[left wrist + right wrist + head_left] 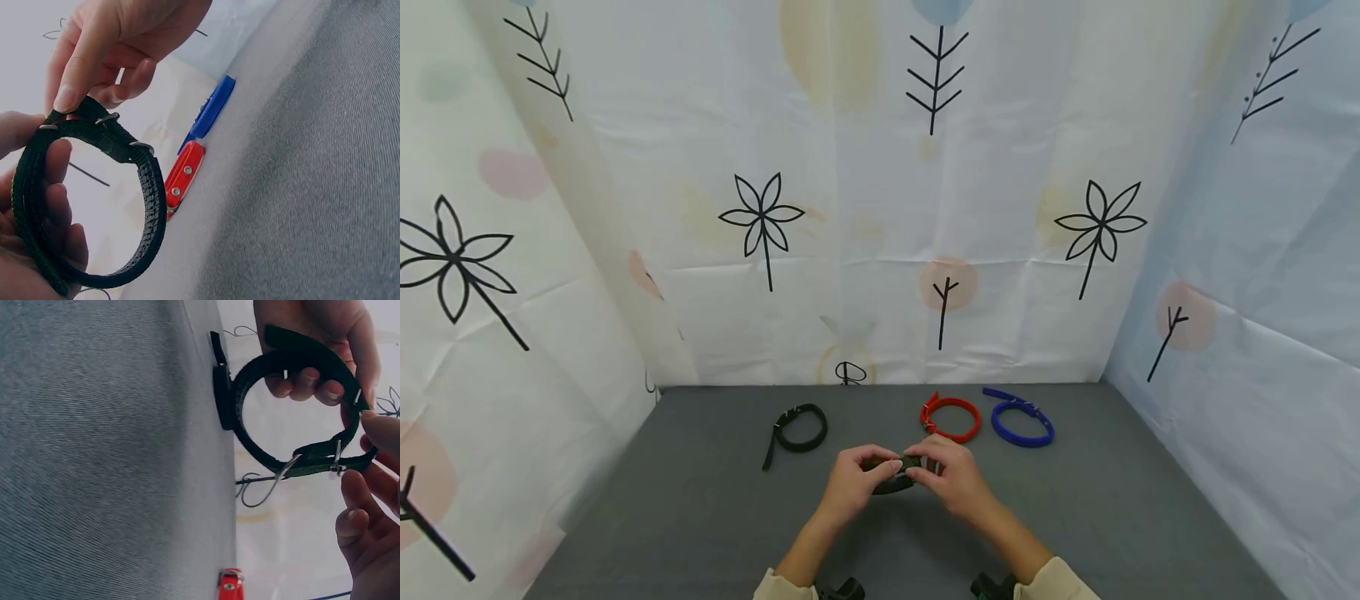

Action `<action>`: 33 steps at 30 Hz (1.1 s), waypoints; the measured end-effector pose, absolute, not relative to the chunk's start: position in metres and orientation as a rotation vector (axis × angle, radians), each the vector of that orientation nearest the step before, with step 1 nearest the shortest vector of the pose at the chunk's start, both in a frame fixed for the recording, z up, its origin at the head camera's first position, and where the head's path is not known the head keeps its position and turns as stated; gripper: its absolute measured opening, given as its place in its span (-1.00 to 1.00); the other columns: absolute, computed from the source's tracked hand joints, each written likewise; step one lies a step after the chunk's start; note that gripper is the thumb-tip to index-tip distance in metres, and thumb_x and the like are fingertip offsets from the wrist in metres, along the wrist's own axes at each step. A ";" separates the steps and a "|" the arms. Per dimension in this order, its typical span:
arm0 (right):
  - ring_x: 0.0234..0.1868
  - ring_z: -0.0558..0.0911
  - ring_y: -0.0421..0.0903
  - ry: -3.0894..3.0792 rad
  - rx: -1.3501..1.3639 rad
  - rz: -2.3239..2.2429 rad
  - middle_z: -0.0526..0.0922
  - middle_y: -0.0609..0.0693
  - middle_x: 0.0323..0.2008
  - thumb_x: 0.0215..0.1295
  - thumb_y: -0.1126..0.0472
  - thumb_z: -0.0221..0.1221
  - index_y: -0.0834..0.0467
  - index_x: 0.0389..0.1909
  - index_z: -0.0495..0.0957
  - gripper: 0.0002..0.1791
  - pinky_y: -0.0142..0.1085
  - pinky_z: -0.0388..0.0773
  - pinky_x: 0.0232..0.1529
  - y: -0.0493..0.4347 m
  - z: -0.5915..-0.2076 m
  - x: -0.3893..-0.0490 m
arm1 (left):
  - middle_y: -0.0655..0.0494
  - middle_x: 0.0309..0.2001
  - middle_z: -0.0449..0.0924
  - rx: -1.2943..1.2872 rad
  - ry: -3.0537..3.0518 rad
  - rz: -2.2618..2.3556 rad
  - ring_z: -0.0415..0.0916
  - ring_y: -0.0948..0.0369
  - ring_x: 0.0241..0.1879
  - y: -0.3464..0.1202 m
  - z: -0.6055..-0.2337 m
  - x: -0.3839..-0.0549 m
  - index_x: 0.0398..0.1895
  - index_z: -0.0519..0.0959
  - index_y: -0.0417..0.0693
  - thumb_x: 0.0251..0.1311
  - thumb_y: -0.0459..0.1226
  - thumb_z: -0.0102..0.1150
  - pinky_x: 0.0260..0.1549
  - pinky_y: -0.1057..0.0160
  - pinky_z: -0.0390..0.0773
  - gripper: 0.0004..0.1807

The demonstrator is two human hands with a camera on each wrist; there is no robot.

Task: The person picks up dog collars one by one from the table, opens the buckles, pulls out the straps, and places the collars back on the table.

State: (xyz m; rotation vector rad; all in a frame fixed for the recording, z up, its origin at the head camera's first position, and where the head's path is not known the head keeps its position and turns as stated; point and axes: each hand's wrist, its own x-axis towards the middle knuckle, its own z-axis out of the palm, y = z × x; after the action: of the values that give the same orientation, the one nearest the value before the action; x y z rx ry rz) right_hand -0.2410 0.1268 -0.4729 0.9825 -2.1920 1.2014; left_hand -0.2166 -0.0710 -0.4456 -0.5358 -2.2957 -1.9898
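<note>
Both hands hold a dark green buckle collar [156, 212], bent into a loop and raised over the table. My left hand [850, 485] grips one side of it, fingers curled through the loop in the left wrist view. With thumb and fingertips my right hand [955, 479] pinches the strap close to the buckle. A metal D-ring [287, 467] and the metal buckle [338, 464] sit along the band. The strap's loose end [281, 337] lies over the outside of the loop near the left hand. Fingers hide part of the strap around the buckle.
On the grey table [700, 517], beyond the hands, lie a black collar [822, 425] at left, a red collar [977, 419] and a blue collar [1024, 442] at right. Each is looped. Patterned cloth [865, 225] hangs along the back and both sides.
</note>
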 end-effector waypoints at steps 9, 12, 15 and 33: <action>-0.47 0.46 -0.31 -2.173 1.039 1.182 0.62 -0.12 -0.29 0.09 0.30 0.40 0.10 -0.22 0.68 -0.79 -0.42 0.47 -0.48 0.125 -0.470 -0.242 | -0.13 -0.41 0.65 -0.526 -2.288 -2.007 0.61 0.01 -0.39 -0.068 -0.444 -0.216 -0.28 0.68 -0.35 0.21 -0.42 0.25 -0.36 0.27 0.56 -0.89; -0.45 0.48 -0.30 -2.145 1.020 1.226 0.62 -0.12 -0.28 0.10 0.31 0.39 0.10 -0.23 0.68 -0.80 -0.40 0.49 -0.47 0.122 -0.471 -0.241 | -0.19 -0.43 0.63 -0.519 -2.275 -2.029 0.58 0.14 -0.43 -0.069 -0.445 -0.216 -0.28 0.68 -0.35 0.22 -0.42 0.24 -0.35 0.30 0.54 -0.89; -0.45 0.48 -0.29 -2.112 0.981 1.274 0.62 -0.11 -0.28 0.12 0.33 0.37 0.08 -0.22 0.67 -0.80 -0.39 0.49 -0.47 0.119 -0.473 -0.240 | -0.20 -0.43 0.61 -0.520 -2.246 -2.058 0.56 0.20 -0.45 -0.069 -0.444 -0.216 -0.27 0.67 -0.35 0.23 -0.42 0.23 -0.32 0.29 0.55 -0.88; -0.64 0.46 -0.08 -1.843 0.759 1.723 0.49 0.28 -0.35 0.18 0.61 0.17 0.40 -0.22 0.57 -0.83 -0.27 0.46 -0.70 0.099 -0.471 -0.224 | 0.02 -0.45 0.58 -0.345 -2.077 -2.312 0.51 0.25 -0.45 -0.067 -0.452 -0.219 -0.22 0.60 -0.52 0.23 -0.44 0.18 -0.30 0.25 0.51 -0.80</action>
State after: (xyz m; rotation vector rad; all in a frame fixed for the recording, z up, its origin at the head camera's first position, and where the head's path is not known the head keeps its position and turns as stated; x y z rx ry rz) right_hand -0.2243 0.0994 -0.4711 0.7593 -1.8427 1.7231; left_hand -0.2191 -0.0673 -0.4518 -0.3445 -2.0774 -2.3119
